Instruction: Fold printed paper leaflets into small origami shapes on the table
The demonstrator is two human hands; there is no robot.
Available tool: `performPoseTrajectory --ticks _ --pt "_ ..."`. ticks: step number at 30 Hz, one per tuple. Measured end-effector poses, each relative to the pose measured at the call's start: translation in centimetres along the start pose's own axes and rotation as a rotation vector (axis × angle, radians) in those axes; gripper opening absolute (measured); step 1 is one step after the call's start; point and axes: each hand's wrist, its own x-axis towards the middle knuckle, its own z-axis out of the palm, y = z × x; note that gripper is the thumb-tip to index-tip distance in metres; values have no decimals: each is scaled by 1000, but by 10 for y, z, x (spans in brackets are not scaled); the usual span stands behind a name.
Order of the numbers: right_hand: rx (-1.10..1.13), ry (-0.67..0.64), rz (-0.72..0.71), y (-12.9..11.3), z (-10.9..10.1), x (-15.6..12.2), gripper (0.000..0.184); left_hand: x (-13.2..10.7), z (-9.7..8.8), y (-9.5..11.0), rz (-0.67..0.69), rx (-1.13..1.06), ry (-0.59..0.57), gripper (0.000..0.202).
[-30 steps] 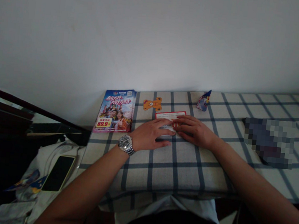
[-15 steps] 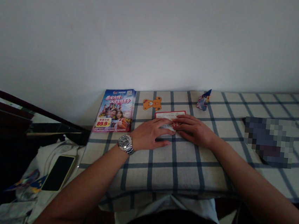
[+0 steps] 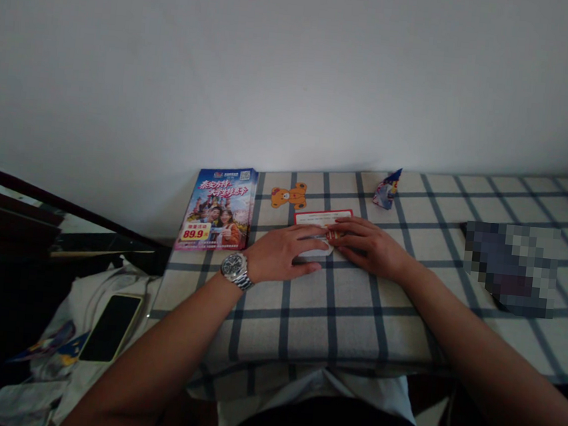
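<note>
A sheet of paper with a red edge and printed lines (image 3: 321,217) lies on the checked cloth, partly hidden beneath both hands. My left hand (image 3: 283,252), with a metal watch (image 3: 235,268) at the wrist, rests over its left part, fingers stretched out and thumb apart. Between those fingers a curved white part of the paper shows. From the right, my right hand (image 3: 370,247) lays its outstretched fingers on the paper, their tips close to the left fingertips. A small brown-and-red printed patch shows between the two hands. An orange bear cutout (image 3: 288,196) lies just behind the paper.
Stacked blue-and-pink flyers (image 3: 217,210) lie left of my hands. A crumpled blue wrapper (image 3: 387,189) stands near the wall (image 3: 302,74). Farther right is a blurred-out dark item (image 3: 510,268). Below the table's left edge, a phone (image 3: 111,328) rests on white bags (image 3: 102,276).
My left hand has shifted slightly, and more of the white part of the paper shows under its fingers. My right hand has stayed nearly in place.
</note>
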Motion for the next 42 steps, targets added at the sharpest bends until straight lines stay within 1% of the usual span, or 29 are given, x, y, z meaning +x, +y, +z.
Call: performPoseTrajectory --ticks 7,15,20,25,30,34,42 --pt "0 9 -8 1 2 -1 29 0 0 1 30 39 5 41" --pt "30 11 -8 -1 0 0 30 1 2 8 42 86 11 44" --pt "38 3 -7 -1 -1 1 28 1 1 10 50 96 -3 44" --pt "21 5 3 -1 1 1 26 2 -2 12 27 94 -24 42" --pt "-11 52 52 -4 8 1 18 3 -2 15 -2 102 -29 44" --pt "-18 83 59 -4 12 1 16 3 -3 17 -3 105 -37 44" --pt "25 91 89 -6 10 4 14 3 -3 18 1 109 -37 42"
